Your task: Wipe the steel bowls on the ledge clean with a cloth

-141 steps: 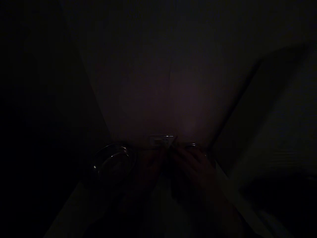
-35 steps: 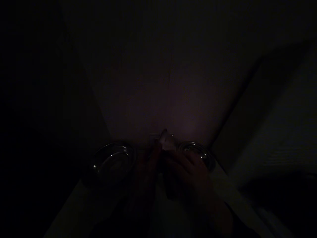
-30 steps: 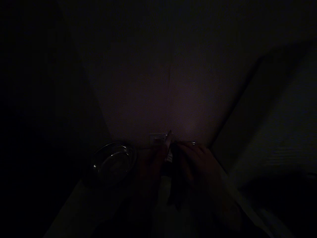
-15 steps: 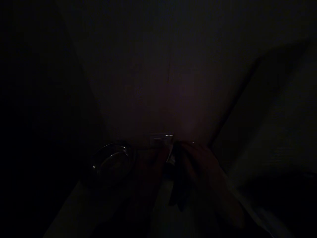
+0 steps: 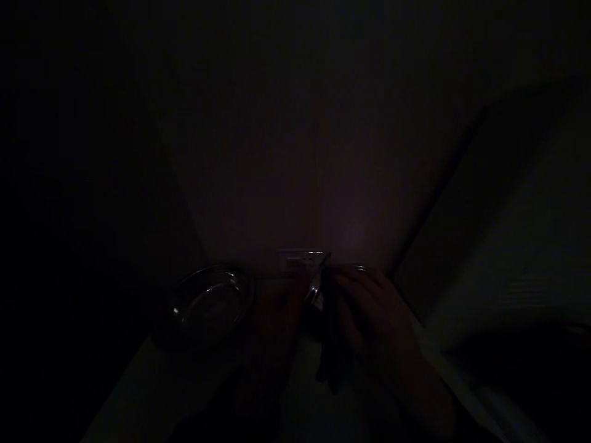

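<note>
The scene is very dark. My right hand (image 5: 373,314) is curled over a pale surface (image 5: 152,381), its fingers closed round a small shiny thing (image 5: 316,289) that I cannot name. My left hand (image 5: 277,320) sits close beside it, barely visible, its fingers pressed near the same thing. A shiny metal bowl (image 5: 207,304) stands just left of my left hand. The rim of a second metal bowl (image 5: 357,268) peeks out behind my right hand.
A small clear container (image 5: 300,259) stands behind my hands against a wall (image 5: 314,154). A pale edge (image 5: 443,375) runs down to the right. Everything to the left and far right is in darkness.
My right hand rose off the right bowl a second ago and now covers it again. The small shiny thing has tilted slightly between my hands. The left bowl has not moved.
</note>
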{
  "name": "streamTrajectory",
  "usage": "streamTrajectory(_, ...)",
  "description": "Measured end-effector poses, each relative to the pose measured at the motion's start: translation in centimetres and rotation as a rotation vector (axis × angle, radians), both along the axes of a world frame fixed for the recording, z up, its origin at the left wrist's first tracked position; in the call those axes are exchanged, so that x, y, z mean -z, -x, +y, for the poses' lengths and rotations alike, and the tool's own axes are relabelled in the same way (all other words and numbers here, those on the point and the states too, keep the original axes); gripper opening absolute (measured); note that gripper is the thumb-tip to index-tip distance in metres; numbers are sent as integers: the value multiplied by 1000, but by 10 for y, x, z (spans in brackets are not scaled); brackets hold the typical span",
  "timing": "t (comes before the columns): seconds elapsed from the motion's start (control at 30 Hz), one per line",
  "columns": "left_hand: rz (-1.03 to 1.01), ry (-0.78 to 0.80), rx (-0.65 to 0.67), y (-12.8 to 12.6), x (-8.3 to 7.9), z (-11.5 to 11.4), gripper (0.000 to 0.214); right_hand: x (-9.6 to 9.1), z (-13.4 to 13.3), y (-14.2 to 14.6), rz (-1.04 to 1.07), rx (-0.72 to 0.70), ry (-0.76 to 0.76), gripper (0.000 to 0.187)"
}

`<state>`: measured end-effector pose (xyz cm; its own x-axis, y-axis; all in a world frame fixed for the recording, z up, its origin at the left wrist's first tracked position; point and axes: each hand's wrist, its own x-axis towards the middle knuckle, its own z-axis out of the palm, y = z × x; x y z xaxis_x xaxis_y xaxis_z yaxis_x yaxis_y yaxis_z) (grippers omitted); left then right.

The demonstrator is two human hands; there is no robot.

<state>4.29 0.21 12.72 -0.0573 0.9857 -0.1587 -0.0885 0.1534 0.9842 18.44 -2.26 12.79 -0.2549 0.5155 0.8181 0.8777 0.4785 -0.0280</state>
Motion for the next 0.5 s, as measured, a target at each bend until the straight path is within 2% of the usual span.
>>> streamTrajectory(0.23,-14,28,-53,-3,-15,-1,32,5,-9,10,-65,-140,-64,23)
streamTrajectory(0.43,9,2,-4,-1,-16,-5,29,-1,-5,4,8,3,-54,23)
streamTrajectory(0.5,11,-1,-12,-1,-15,-4,29,-1,-6,6,2,-3,-54,23)
